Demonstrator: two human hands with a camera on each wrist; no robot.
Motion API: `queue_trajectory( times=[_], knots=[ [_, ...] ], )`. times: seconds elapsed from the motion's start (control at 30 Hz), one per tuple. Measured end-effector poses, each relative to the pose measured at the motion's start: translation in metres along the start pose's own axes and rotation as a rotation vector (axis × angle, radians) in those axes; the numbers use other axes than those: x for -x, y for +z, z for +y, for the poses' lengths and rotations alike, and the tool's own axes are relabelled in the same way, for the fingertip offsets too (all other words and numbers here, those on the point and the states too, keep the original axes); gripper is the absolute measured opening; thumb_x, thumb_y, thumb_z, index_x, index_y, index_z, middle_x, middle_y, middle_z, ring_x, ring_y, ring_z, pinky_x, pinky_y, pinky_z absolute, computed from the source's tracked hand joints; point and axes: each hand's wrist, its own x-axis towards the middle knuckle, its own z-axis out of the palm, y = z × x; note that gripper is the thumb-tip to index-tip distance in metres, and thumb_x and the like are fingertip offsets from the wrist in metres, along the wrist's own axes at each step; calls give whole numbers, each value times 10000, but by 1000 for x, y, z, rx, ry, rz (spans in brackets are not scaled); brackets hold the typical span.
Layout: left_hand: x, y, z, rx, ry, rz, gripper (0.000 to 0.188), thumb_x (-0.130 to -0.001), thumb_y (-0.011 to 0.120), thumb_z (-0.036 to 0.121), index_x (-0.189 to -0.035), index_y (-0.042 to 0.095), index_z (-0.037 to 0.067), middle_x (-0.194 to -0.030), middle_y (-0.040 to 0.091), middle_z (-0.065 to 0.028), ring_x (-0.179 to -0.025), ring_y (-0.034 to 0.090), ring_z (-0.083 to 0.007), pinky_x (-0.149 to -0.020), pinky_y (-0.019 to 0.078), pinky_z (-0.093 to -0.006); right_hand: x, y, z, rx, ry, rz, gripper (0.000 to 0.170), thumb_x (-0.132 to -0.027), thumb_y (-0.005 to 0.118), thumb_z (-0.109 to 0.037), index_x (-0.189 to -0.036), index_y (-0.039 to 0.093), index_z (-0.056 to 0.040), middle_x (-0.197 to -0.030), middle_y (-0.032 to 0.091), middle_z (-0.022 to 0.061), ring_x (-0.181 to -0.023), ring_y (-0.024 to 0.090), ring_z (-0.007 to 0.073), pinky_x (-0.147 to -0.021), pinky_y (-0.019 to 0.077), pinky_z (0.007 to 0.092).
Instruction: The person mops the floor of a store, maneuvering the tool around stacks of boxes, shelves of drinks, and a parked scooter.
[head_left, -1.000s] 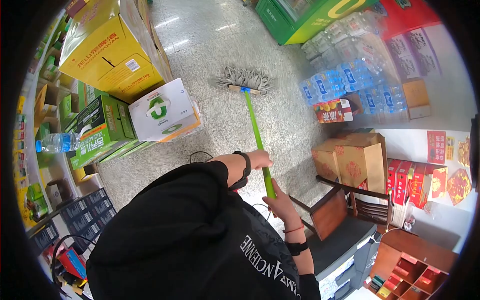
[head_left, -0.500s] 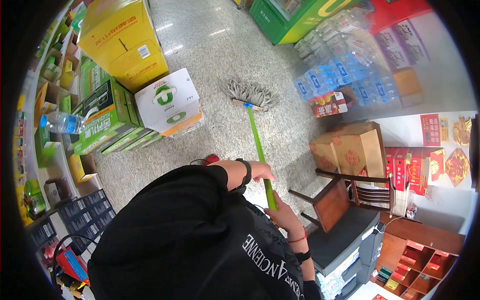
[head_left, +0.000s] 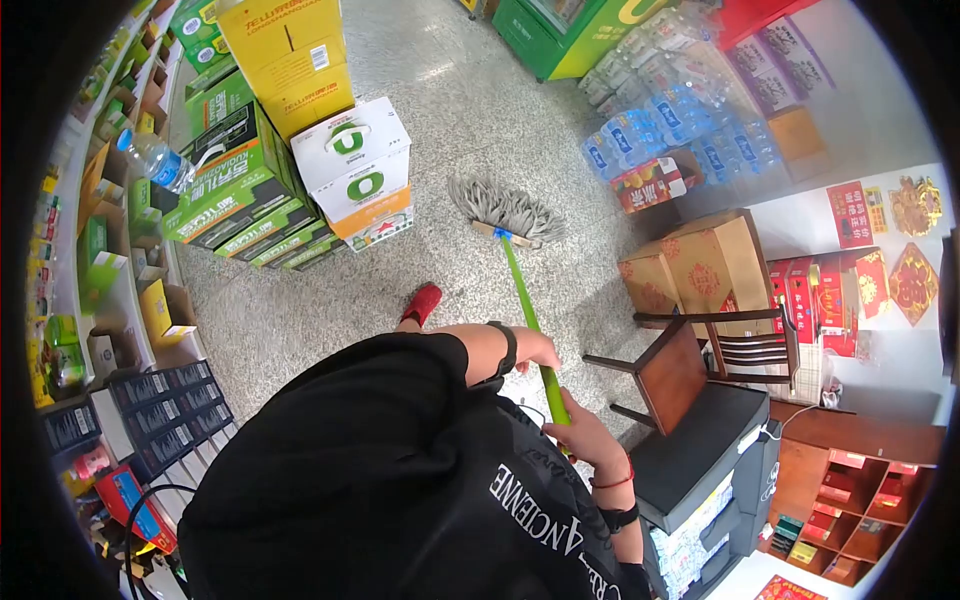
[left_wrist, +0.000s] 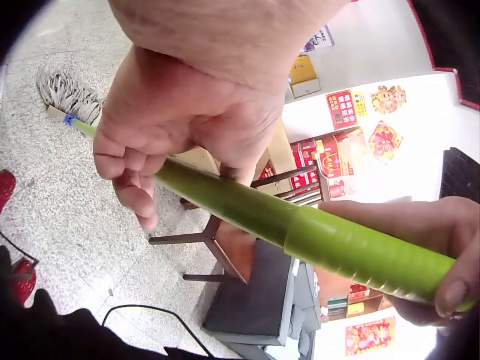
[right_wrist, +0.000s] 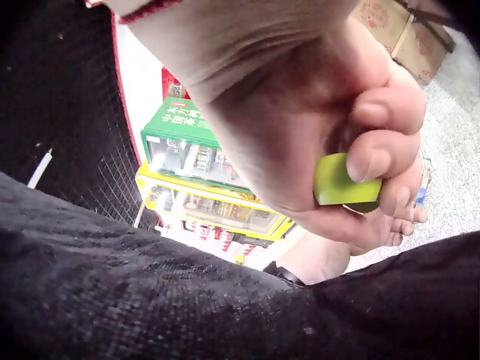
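A string mop with grey strands (head_left: 508, 212) rests on the speckled floor, its green pole (head_left: 522, 290) slanting back toward the body. My left hand (head_left: 537, 350) curls round the pole partway down; in the left wrist view, its fingers (left_wrist: 135, 196) wrap the pole's underside. Higher up, at the ribbed green grip (left_wrist: 367, 251), my right hand (head_left: 592, 432) holds the pole's end. From the right wrist view, the curled right fingers (right_wrist: 386, 142) close around the green end (right_wrist: 345, 180), with the left hand beyond.
To the left stand stacked drink cartons (head_left: 350, 160) beside shelves (head_left: 120, 260). On the right are wrapped water bottles (head_left: 690, 130), brown cardboard boxes (head_left: 690, 265), a wooden chair (head_left: 672, 375) and a black cabinet (head_left: 690, 450). A red shoe (head_left: 424, 302) is on the floor.
The mop head has shifted slightly down and right in the head view, with both hands still gripping the pole. The view has turned, and a red shoe has come out from under the body.
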Motion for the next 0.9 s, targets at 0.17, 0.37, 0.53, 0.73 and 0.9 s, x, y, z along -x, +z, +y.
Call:
queue_trajectory(
  times=[0.17,0.37,0.53,0.73,0.9],
  knots=[
    [8,21,-4,-9,10,-22,504,-730,545,467,-1008,606,51,-815,616,-199,-656,604,-256,-588,483,-379,17,13,9,22,-34,-27,726,-734,604,-162,-1352,236,-62,-664,534,63,-497,524,137,-382,421,261],
    [8,25,-29,18,41,26,506,-728,549,481,-980,616,48,-788,611,-177,-627,589,-249,-562,475,-367,12,35,4,-34,-32,-15,752,-731,614,-146,-1364,219,-55,-652,520,47,-498,516,130,-376,413,255],
    [36,10,-48,82,17,94,484,-731,549,469,-916,629,29,-735,606,-158,-601,583,-241,-535,467,-355,-5,55,-19,-101,-25,-3,775,-731,619,-131,-1376,195,-64,-637,503,43,-484,498,115,-363,401,244],
    [84,-12,-87,74,82,299,361,-738,543,335,-893,640,23,-812,628,-167,-667,619,-294,-584,496,-393,-40,107,-56,-164,33,30,830,-719,621,-146,-1391,138,-84,-643,502,48,-469,485,120,-366,405,250],
    [104,-24,-146,193,365,272,309,-717,579,292,-581,564,14,-480,496,-86,-422,474,-185,-401,356,-316,-49,148,-88,-151,49,37,843,-716,610,-143,-1398,115,-107,-641,503,56,-463,485,127,-366,405,249]
  ],
)
